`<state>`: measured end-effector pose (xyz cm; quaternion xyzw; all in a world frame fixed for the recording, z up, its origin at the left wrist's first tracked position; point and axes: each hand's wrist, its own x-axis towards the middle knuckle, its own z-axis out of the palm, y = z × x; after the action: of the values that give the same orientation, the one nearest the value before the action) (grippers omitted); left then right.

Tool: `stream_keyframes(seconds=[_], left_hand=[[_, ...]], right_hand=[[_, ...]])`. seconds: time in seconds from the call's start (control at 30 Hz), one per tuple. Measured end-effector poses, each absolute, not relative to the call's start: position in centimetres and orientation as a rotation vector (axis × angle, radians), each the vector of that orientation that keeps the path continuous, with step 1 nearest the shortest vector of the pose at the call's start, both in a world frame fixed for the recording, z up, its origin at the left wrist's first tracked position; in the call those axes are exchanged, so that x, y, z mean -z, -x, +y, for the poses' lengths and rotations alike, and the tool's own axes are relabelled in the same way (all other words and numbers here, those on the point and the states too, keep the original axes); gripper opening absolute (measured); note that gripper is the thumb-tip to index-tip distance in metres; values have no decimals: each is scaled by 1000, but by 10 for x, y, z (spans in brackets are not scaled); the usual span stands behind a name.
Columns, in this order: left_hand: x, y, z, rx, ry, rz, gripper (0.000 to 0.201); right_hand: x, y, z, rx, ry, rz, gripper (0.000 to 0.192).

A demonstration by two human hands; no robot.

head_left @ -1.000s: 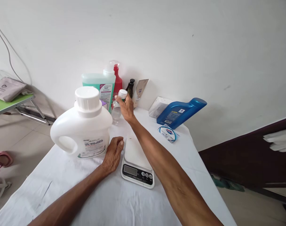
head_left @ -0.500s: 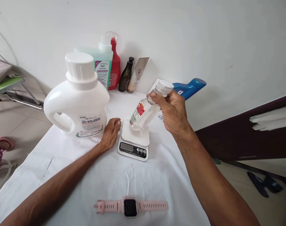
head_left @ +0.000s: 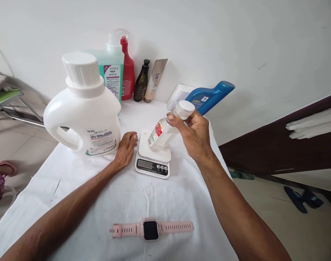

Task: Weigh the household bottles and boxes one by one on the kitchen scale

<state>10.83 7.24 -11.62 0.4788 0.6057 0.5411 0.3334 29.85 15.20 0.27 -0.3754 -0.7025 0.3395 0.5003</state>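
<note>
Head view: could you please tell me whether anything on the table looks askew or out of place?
The blue bottle lies tilted against a white box rather than upright. A pink watch lies flat among cleaning products. The right hand holds the small clear bottle slanted above the scale. No spills visible.

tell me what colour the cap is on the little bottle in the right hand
White. The small clear bottle held by the right hand has a ribbed white cap, clearest in the head view.

I am holding a clear, glossy plastic bottle (head_left: pixel 161 133) with a ribbed white cap (head_left: pixel 185 107). The scale (head_left: pixel 153 159) is showing smooth white plastic. The cloth (head_left: pixel 133 203) is lying matt and creased. The jug (head_left: pixel 82 108) is looking like smooth white plastic; the watch (head_left: pixel 151 229) strap is looking like matt pink rubber.
</note>
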Motion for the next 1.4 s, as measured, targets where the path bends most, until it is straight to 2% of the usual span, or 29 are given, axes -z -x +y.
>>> stream_keyframes(seconds=[0.17,0.33,0.6,0.73,1.4], left_hand=[[116,-109,72,-1423,-1240,1561,62],[113,-110,72,-1421,-1235,1557,65],[113,-111,72,-1442,-1242,1555,70],[115,-111,72,-1440,-1230,1573,70],[120,-109,74,-1448,-1274,1557,69]], right_hand=[[-8,-296,145,-870,892,-1695,43],[1,-309,145,-936,864,-1686,54],[110,-369,148,-1018,1210,-1213,65],[139,-377,152,-974,1195,-1167,64],[141,-377,152,-858,1238,-1323,50]])
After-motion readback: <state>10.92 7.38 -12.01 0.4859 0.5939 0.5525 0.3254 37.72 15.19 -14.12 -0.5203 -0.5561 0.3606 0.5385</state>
